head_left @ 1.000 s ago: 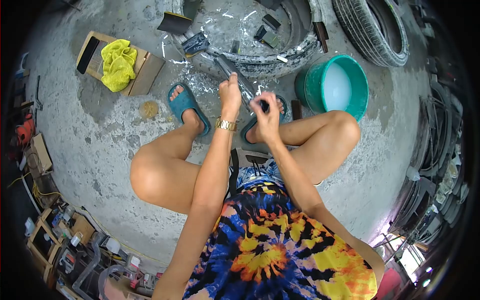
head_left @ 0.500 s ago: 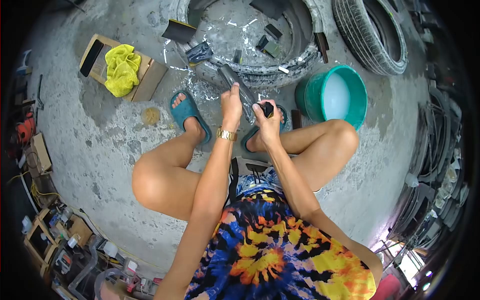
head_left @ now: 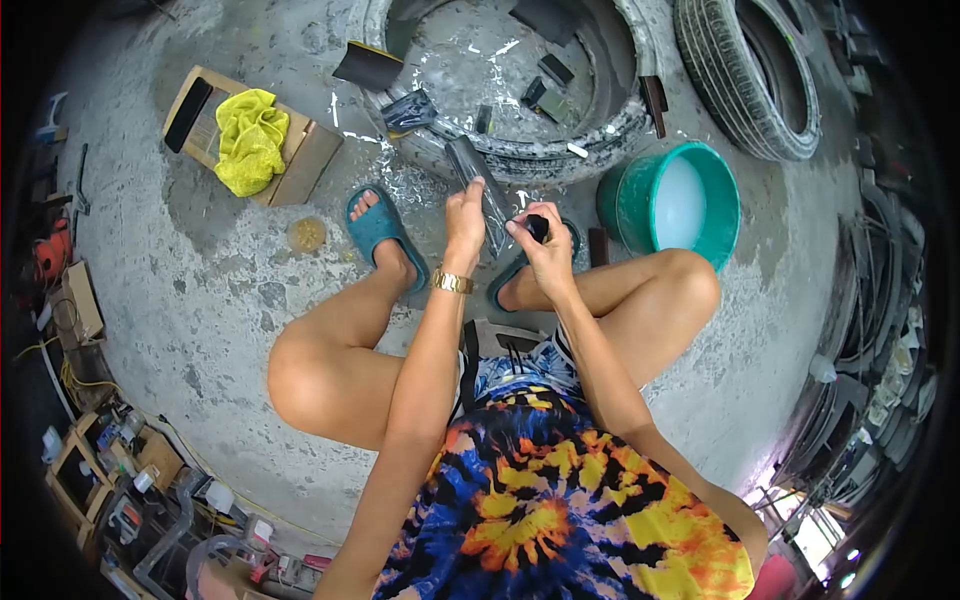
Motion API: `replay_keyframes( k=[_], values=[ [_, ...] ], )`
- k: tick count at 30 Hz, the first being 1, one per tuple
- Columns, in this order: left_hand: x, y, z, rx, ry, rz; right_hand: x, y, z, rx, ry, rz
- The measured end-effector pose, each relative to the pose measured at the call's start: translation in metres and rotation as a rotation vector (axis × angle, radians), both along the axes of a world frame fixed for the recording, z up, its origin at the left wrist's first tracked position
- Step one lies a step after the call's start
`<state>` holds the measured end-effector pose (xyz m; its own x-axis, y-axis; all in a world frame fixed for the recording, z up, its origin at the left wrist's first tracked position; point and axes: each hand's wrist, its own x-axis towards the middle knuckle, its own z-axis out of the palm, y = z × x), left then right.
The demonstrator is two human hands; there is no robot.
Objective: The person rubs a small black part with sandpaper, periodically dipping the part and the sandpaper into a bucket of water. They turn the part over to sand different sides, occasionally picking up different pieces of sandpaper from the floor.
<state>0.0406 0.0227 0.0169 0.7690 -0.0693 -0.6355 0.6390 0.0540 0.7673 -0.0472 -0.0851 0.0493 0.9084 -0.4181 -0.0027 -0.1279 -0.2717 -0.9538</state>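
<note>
My left hand [head_left: 464,225], with a gold watch [head_left: 452,283] at its wrist, is closed on a long, dark grey, glossy part [head_left: 477,171]. The part slants from near the tyre down towards my right hand and tapers to a point at its near end. In my right hand [head_left: 547,255] is a small folded piece of black sandpaper [head_left: 538,228], gripped between bent fingers and thumb. The thumb tip is close beside the part's tapered end. Part of the sandpaper is hidden by the fingers.
Ahead lies a wet tyre [head_left: 540,165] with several dark pieces on and inside it. A green bucket [head_left: 625,205] of whitish water stands right, near another tyre [head_left: 735,85]. Left is a cardboard box [head_left: 305,165] with a yellow cloth [head_left: 250,140] and a phone [head_left: 188,115].
My right hand's fingers have lifted and turned, with the sandpaper still in them. My left hand keeps its hold on the grey part. The whole view has shifted slightly.
</note>
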Motion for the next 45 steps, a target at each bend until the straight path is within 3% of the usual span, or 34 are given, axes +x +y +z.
replay_keyframes(
  k=[2,4,8,11,14,17,20,22,24,26,28,29,36,38,40,43,45],
  values=[
    [-0.003,0.006,-0.004,-0.041,-0.009,-0.065,0.029,-0.009,0.004,-0.125,-0.071,0.131],
    [-0.007,0.007,0.003,-0.129,0.039,-0.035,0.060,-0.008,0.001,-0.028,0.002,0.152],
    [0.005,0.012,0.012,-0.122,0.062,-0.049,0.015,-0.001,0.011,-0.126,-0.009,0.238],
    [0.000,0.020,-0.021,-0.085,-0.023,-0.183,0.049,-0.007,0.015,-0.143,0.050,0.246],
    [0.002,0.014,0.019,-0.114,0.043,-0.079,0.057,-0.002,0.010,-0.141,0.010,0.197],
    [0.007,0.020,0.014,-0.058,0.001,-0.138,0.016,0.002,0.017,-0.095,0.049,0.263],
    [0.002,0.023,0.016,-0.005,-0.037,-0.188,0.062,-0.002,0.010,-0.146,-0.019,0.264],
    [0.005,0.028,0.018,-0.081,0.030,-0.190,0.063,0.003,0.009,-0.016,0.055,0.238],
    [0.008,0.029,0.020,0.006,0.014,-0.202,0.032,0.004,0.012,-0.184,-0.051,0.316],
    [0.006,0.030,0.025,-0.026,0.031,-0.241,0.027,0.005,0.012,-0.103,0.060,0.304],
    [-0.002,0.031,0.001,0.060,-0.047,-0.257,0.056,0.000,0.010,-0.224,0.008,0.336],
    [0.000,0.031,0.007,0.021,-0.015,-0.253,0.074,0.000,0.009,-0.113,0.034,0.324],
    [0.004,0.034,0.006,0.119,-0.082,-0.322,0.041,0.007,0.012,-0.260,0.012,0.396],
    [0.004,0.033,0.011,0.091,-0.072,-0.342,0.080,0.008,0.013,-0.206,0.027,0.322],
    [0.006,0.035,0.015,0.097,-0.021,-0.340,0.064,0.015,0.010,-0.232,-0.020,0.257],
    [0.005,0.032,0.020,-0.072,0.034,-0.210,0.026,0.018,0.020,-0.116,-0.014,0.238],
    [0.002,0.036,0.018,-0.189,0.088,-0.171,0.060,0.007,0.011,-0.141,0.009,0.215]
  ],
)
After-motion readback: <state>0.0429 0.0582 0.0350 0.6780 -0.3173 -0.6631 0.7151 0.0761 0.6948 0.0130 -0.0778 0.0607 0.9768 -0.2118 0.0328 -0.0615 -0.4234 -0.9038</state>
